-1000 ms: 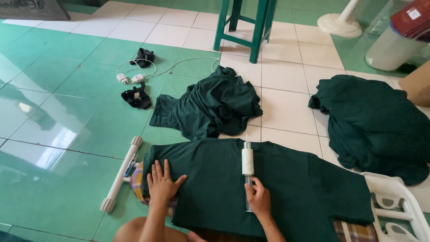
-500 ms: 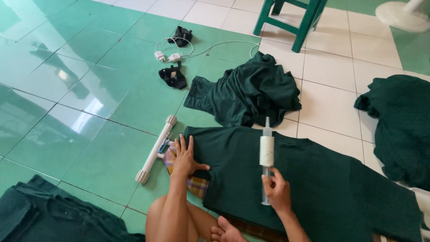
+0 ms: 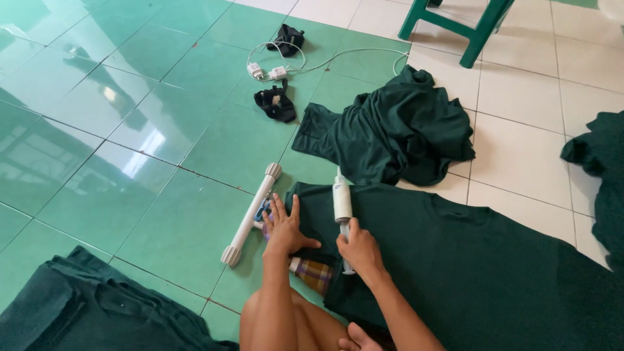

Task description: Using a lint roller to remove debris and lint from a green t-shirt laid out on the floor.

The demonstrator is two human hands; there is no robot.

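Taking the spread dark green shirt (image 3: 468, 273) on the tiled floor (image 3: 162, 214) as the landmark: far to its left, at the lower corner, lies a folded pile of dark green cloth (image 3: 84, 312). Just beside the shirt's left edge lies a white tube with capped ends (image 3: 251, 214), slanting up toward the right. The left hand (image 3: 284, 227) rests flat with fingers spread wide on the shirt's left edge, holding nothing, with a plaid cloth (image 3: 313, 273) showing just below it. On the shirt's left part, the right hand (image 3: 357, 250) is closed around the handle of a white lint roller (image 3: 342, 203), whose roll lies on the fabric near the upper hem. Above the shirt lies a crumpled green garment (image 3: 396, 130), touching its upper edge. Beyond that stands a green stool (image 3: 478, 32).
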